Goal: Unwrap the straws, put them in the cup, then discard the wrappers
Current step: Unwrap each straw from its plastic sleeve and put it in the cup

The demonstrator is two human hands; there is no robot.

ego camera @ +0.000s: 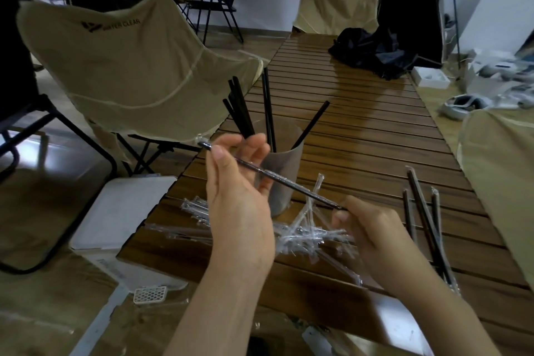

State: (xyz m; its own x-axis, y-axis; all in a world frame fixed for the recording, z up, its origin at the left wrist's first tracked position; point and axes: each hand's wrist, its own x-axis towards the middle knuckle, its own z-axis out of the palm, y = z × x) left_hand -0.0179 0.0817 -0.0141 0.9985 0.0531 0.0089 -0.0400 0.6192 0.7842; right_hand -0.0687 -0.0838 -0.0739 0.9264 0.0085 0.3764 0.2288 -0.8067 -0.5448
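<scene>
1. Counting progress: about five bare black straws (245, 113) stand in the cup (284, 170); spent wrappers (306, 233) lie piled on the surface (361, 130) just in front of the cup, not discarded.
2. Left to do — a few wrapped straws (424, 211) lie right of the cup.
3. Grip: left hand (239, 182) pinches the upper end of a wrapped straw (277, 179); right hand (372, 225) pinches its lower end — both clamped, straw slanted in front of the cup.

two bare forearms (219, 292), no sleeves
</scene>
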